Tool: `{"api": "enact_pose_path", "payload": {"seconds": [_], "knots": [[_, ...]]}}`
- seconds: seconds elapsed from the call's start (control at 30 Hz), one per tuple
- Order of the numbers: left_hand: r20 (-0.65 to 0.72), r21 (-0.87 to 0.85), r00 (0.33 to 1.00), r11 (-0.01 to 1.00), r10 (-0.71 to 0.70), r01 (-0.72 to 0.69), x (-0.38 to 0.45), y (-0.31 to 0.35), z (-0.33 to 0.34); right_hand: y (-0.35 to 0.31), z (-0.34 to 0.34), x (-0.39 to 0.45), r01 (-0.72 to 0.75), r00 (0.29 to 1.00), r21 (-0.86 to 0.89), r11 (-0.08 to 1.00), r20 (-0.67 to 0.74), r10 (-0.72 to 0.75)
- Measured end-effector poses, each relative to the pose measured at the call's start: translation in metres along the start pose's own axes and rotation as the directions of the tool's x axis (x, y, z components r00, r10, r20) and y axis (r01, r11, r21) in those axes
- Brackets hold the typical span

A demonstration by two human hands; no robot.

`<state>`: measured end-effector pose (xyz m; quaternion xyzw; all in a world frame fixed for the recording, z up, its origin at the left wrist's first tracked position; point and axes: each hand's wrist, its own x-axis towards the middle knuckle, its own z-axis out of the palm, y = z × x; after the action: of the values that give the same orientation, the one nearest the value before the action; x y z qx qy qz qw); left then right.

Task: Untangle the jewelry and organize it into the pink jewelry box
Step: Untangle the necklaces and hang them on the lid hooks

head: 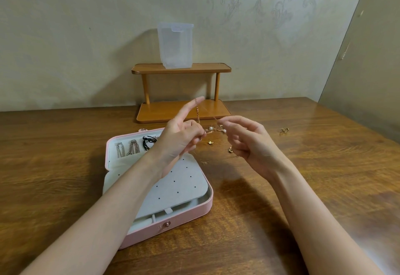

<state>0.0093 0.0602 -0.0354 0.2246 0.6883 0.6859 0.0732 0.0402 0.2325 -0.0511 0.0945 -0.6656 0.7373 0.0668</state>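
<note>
Above the surface's middle, left hand (pixel 181 138) and right hand (pixel 244 138) pinch a gold chain (pixel 198 114), draped over the raised forefinger to separate strands; pink jewelry box (pixel 168 227) lies open beneath.

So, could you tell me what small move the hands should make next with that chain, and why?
Probably draw the right hand gently rightward to tease the chain loose. It hangs looped over the left hand's raised forefinger, a thin strand runs to the right fingertips, and pearl pieces dangle between.
</note>
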Motion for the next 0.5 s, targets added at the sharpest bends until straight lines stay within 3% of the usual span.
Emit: {"api": "enact_pose_path", "payload": {"seconds": [0.2, 0.5], "knots": [[0.018, 0.001, 1.000, 1.000, -0.014, 0.014, -0.0001, -0.0003, 0.0011, 0.0019, 0.0070, -0.0010, 0.012, 1.000, -0.247, 0.969, 0.023, -0.007], [0.018, 0.022, 0.995, 0.995, -0.096, 0.096, -0.0008, -0.0005, 0.0023, 0.0007, 0.0087, -0.0008, -0.056, 0.998, -0.158, 0.986, -0.019, 0.054]]}}
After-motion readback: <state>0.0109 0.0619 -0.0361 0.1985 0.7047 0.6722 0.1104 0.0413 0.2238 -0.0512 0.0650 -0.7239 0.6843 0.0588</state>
